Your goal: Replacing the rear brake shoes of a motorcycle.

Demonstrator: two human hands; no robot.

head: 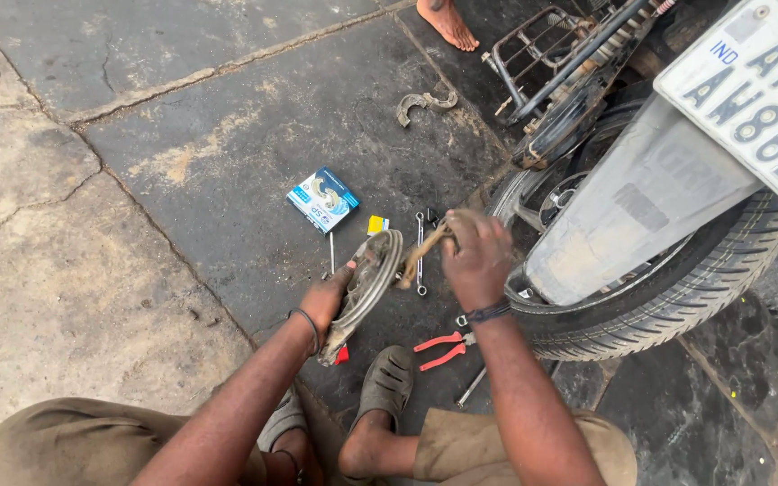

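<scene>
Head-camera view, looking down as I crouched on a stone pavement (182, 108) behind a motorcycle's rear wheel (677, 288): my left hand (326, 301) was closed around the edge of a round, grimy brake plate (369, 279), held on edge just above the ground. My right hand (474, 256) was wrapped around a worn wooden-handled tool (420, 255) whose tip met the plate's inner face. A spanner (420, 252) lay on the ground between my hands, red-handled pliers (441, 349) near my right wrist, and a blue-and-white box (322, 199) sat just beyond the plate with a small yellow item (377, 224) beside it. Two curved brake shoes (425, 102) lay farther off, near another person's bare foot (447, 22). My sandalled foot (387, 382) rested below the plate.
</scene>
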